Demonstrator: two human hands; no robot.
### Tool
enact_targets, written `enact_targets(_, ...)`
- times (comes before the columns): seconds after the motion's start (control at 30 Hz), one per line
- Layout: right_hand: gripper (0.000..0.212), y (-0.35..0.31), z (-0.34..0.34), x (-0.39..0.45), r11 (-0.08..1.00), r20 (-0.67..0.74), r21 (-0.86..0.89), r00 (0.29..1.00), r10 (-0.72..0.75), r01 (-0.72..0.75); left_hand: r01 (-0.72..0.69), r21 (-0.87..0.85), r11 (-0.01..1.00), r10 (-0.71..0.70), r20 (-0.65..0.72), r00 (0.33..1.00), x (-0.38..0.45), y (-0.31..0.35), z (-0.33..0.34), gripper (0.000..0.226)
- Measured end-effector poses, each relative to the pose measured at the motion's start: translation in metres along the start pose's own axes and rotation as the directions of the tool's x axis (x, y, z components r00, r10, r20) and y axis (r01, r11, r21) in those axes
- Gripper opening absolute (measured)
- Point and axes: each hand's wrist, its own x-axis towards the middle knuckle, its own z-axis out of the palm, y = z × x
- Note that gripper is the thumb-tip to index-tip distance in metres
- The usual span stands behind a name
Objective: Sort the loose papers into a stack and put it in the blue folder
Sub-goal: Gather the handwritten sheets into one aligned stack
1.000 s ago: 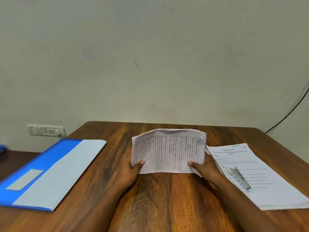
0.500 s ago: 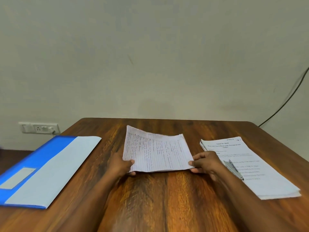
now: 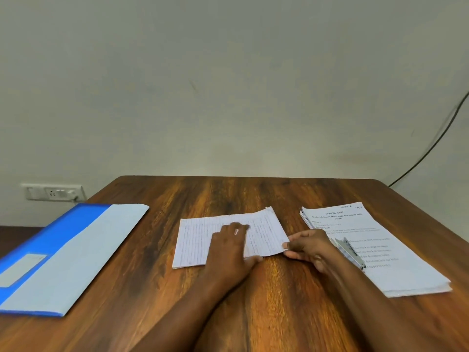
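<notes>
Lined papers lie flat mid-table; the left hand presses them with straight fingers, the right hand pinches their right edge (blue folder lies well apart, left).

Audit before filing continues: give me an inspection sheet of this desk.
Surface: wooden table, bare at the near edge.
Job's things: lined papers flat at centre; blue folder closed, at left.
Clutter: printed stack at right, metal clip on it.
Grippers: left hand presses flat on lined papers; right hand pinches their right edge.
Cables: black cable on wall.
Surroundings: wall socket, plain wall.
</notes>
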Motion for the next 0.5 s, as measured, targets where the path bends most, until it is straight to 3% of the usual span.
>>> enact_targets(0.1,0.024,-0.001,-0.001,0.000,1.000,0.000,0.014,1.000,0.021,-0.021,-0.149,0.000,0.989,0.148,0.032,0.988,0.008,0.019,0.022,0.064)
enact_targets(0.27,0.016,-0.004,-0.006,0.000,0.993,0.055,0.095,0.996,0.063,-0.068,-0.305,0.017,0.952,0.306,-0.065,0.950,0.017,0.035,0.039,0.025)
enact_targets(0.37,0.018,-0.005,-0.008,-0.001,0.988,0.084,0.123,0.993,0.080,-0.090,-0.380,0.073,0.922,0.385,-0.085,0.919,0.019,0.034,0.045,0.019)
enact_targets(0.5,0.018,-0.008,-0.007,-0.007,0.995,0.092,0.060,0.993,0.078,-0.084,-0.382,0.089,0.920,0.390,-0.109,0.914,0.021,0.032,0.049,0.020)
